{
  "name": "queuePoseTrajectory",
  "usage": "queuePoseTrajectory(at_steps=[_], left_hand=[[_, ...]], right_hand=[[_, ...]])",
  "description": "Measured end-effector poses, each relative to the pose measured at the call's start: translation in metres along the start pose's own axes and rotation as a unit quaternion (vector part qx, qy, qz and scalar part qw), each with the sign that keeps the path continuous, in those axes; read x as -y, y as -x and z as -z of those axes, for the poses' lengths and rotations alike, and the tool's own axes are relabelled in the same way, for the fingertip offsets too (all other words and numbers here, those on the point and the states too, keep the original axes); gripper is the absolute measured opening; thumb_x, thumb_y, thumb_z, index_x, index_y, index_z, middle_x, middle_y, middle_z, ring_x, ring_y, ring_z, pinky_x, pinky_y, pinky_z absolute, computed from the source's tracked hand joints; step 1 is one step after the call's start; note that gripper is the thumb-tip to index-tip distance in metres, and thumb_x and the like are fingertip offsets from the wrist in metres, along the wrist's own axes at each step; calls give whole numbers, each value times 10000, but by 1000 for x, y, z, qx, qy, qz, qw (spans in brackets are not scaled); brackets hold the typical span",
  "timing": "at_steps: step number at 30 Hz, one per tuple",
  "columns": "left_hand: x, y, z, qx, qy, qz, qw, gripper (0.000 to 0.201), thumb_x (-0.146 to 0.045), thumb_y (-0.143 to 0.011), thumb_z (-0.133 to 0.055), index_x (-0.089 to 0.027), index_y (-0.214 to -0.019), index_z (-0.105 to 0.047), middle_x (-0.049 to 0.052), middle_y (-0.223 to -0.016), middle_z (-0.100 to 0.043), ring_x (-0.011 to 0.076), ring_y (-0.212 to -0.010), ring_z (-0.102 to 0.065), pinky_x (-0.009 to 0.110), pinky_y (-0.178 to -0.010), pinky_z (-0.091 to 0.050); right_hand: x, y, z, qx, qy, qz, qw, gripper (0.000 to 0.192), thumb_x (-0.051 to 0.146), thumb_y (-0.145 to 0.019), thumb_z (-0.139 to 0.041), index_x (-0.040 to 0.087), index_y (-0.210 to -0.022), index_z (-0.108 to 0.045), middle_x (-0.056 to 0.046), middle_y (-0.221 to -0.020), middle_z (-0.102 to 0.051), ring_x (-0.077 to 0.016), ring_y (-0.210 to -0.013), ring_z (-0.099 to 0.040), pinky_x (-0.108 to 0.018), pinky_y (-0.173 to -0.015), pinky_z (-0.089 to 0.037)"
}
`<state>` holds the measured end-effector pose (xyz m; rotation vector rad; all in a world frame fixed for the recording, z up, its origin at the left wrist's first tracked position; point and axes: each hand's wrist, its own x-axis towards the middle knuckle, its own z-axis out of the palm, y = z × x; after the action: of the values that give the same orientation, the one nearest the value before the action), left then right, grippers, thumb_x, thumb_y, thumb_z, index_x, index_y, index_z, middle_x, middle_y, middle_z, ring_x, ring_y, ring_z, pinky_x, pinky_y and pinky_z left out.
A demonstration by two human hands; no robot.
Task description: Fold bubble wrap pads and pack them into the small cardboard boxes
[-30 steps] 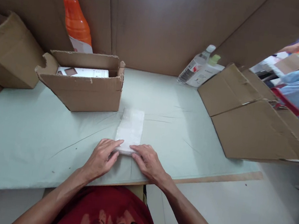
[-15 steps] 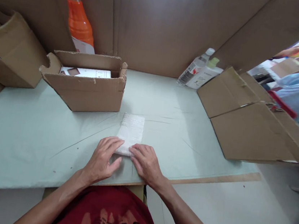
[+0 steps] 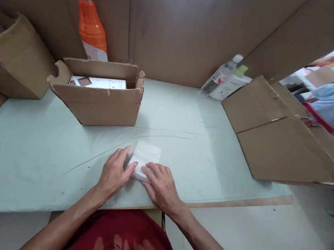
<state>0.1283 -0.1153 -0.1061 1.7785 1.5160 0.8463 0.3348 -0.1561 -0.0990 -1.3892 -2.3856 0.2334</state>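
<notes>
Both hands are pressed onto a small white foam wrap [image 3: 145, 159] lying near the front edge of the bench [image 3: 29, 156]: the left hand [image 3: 114, 174] is laid over its near left corner with fingers bent against the side, and the right hand [image 3: 161, 185] is laid flat over its near right corner, the 2 hands close together and almost touching. The wrap is held down, not lifted, and appears folded over into a short, thick packet.

A tall cardboard wall [image 3: 182, 25] is set up behind the pale green bench surface. Flattened cardboard sheets [image 3: 280, 143] are leaned at the right, and a folded cardboard piece [image 3: 17, 58] is seen at the far left. An open cardboard box [image 3: 102, 103] is placed just beyond the wrap, well apart from it, with a white carton [image 3: 99, 82] inside. An orange bottle [image 3: 90, 22] is stood behind that box. A clear plastic bottle [image 3: 220, 76] and a white bottle with a green cap [image 3: 231, 84] are leaned against the wall at the back right.
</notes>
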Motion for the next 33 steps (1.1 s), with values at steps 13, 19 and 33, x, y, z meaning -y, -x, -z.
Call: queuePoseTrajectory(at_steps=[13,19,33], left_hand=[[-21,35,-8,-26,567,264,780,688,-300,-676,-834,-216,-1310,-579,25,-1048,-709,158,-942,-632,270,-868,-487],[-24,33,-7,-28,557,213,802,446,-357,-689,-847,-187,-1065,-679,38,-965,-709,172,-875,-617,263,-797,-493],[-5,-18,72,66,483,83,869,702,-436,-696,-825,-227,-1318,-574,86,-1101,-692,226,-926,-661,297,-792,-538]], right_hand=[[11,3,-3,-105,-309,-145,934,414,432,-887,-680,225,-1244,-651,-129,-1317,-644,-275,-1182,-629,-418,-1007,-510],[8,-6,-11,-27,-472,-203,858,638,626,-803,-711,191,-1263,-629,-115,-1143,-718,-256,-993,-693,-350,-838,-572],[19,-111,55,-15,-270,-26,962,121,316,-911,-664,215,-965,-703,-13,-833,-721,-152,-720,-645,-253,-658,-496]])
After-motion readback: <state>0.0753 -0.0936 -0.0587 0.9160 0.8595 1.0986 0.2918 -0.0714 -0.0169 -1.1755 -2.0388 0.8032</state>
